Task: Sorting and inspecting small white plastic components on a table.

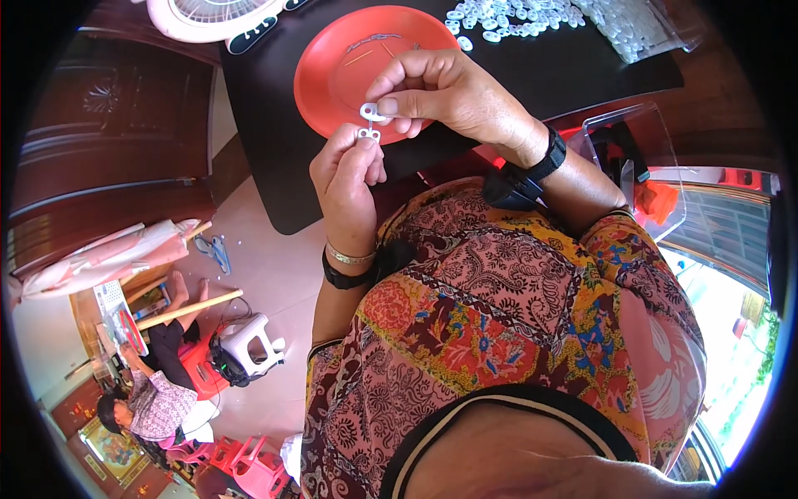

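Over the near edge of a red round tray [312,91] both hands meet. My left hand [347,170] pinches a small white plastic piece with holes [369,135] between thumb and fingertips. Just above it, my right hand [457,96] grips a second white piece, an oval one with a hole [371,111]. A thin short link seems to join the two pieces; its details are too small to tell. Inside the tray lie a strand of thin grey metal bits [374,38] and a thin yellowish stick [359,57].
A pile of similar white pieces [507,17] covers the dark table's [278,179] far side, beside a clear bag [632,29] of them. A white fan [216,17] stands far left. At right is a clear plastic box [640,125]. Another person [162,403] sits at lower left.
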### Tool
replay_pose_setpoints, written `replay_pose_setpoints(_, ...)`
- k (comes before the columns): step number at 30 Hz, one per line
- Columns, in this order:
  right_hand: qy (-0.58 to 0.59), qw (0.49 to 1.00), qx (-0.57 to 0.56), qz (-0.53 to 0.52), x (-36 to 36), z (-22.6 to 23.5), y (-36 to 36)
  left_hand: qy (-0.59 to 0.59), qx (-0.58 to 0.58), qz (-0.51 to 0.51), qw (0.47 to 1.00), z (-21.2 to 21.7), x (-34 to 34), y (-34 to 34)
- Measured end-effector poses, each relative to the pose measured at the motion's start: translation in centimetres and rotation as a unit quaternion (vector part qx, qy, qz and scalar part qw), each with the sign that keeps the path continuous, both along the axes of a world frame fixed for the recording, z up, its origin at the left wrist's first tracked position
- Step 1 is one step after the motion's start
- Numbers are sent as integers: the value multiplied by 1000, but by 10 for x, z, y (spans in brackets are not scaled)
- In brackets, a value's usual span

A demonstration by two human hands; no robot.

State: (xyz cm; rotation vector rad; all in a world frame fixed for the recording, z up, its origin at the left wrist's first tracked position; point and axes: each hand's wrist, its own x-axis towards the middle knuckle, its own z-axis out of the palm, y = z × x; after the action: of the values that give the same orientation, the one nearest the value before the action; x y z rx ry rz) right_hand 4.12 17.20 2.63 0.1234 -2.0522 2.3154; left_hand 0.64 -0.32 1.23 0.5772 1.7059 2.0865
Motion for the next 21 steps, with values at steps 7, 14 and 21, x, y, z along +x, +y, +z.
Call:
replay_pose_setpoints(7, 38, 999, 31, -21, 2, -2, -2, -15, -28, -2, 1000, 4, 2, 2)
replay_pose_setpoints(14, 56, 996, 60, -32, 3, 0, -2, -9, -38, 0, 999, 5, 2, 1)
replay_pose_setpoints(21, 34, 999, 39, -14, 3, -2, -2, -14, -39, 1, 999, 6, 3, 3)
